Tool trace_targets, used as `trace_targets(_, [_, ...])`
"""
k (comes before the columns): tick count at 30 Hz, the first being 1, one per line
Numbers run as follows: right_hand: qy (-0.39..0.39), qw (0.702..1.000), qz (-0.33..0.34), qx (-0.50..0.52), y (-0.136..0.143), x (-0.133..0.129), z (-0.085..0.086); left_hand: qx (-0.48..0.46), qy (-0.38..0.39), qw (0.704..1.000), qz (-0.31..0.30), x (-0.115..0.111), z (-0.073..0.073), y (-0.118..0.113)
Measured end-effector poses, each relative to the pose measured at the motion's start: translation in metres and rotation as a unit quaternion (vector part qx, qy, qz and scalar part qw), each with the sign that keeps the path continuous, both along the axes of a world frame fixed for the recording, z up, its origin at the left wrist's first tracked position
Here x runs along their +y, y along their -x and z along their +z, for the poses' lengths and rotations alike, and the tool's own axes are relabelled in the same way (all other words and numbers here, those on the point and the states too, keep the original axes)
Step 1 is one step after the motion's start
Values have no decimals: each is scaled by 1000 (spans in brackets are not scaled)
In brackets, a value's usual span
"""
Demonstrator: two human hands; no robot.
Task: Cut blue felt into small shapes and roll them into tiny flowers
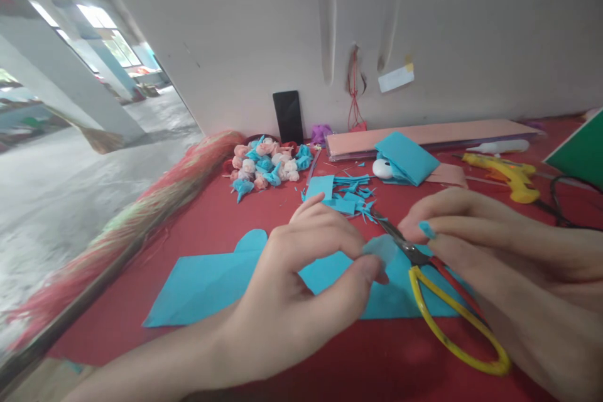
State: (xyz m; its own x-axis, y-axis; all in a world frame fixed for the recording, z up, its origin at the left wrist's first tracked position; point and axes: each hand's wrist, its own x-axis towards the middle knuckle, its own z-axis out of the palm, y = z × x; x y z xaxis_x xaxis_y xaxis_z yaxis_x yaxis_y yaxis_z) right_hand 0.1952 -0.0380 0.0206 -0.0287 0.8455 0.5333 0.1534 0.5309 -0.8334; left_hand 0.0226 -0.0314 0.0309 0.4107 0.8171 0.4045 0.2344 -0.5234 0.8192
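Note:
My left hand (311, 276) pinches a thin, pale blue paper petal (384, 250) between thumb and forefinger. In my right hand (499, 264), the fingertips close on a small piece of rolled blue paper (427, 229). Scissors (414, 255) with one yellow and one red handle loop rest against that same hand, the red loop partly hidden by its fingers. Their blades point away toward blue paper scraps (355, 191). Beneath both hands lies a long blue paper sheet (202, 282), with a rounded blue piece (252, 240) at its far edge.
Pink, white and blue paper flowers (266, 163) are heaped at the back left. A black phone (288, 116) leans on the wall. To the right are a folded blue paper pack (409, 157), a yellow glue gun (504, 176) and its cable. A red-wrapped pole (141, 213) borders the table's left.

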Motion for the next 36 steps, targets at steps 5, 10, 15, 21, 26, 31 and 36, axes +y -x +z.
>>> trace_targets(5, [-25,998,13,-54,-2,-4,1,3,-21,1000,15,1,2,1])
trace_targets(10, [-61,994,3,-87,4,-3,-1,-2,-47,999,-13,1,2,1])
trace_targets(15, [-94,988,21,-124,0,-3,7,-11,-64,998,-3,2,-1,1])
trace_targets(21, [-108,988,42,-105,-3,-3,9,-50,-51,997,13,2,-1,2])
trace_targets(26, [-150,980,34,-126,-5,-3,2,-76,37,996,6,-3,4,3])
trace_targets(31, [-135,980,-5,-147,-3,-6,0,-87,71,993,-18,-5,6,3])
trace_targets(36, [-150,976,54,-151,-5,-1,5,-51,25,998,-13,-8,9,3])
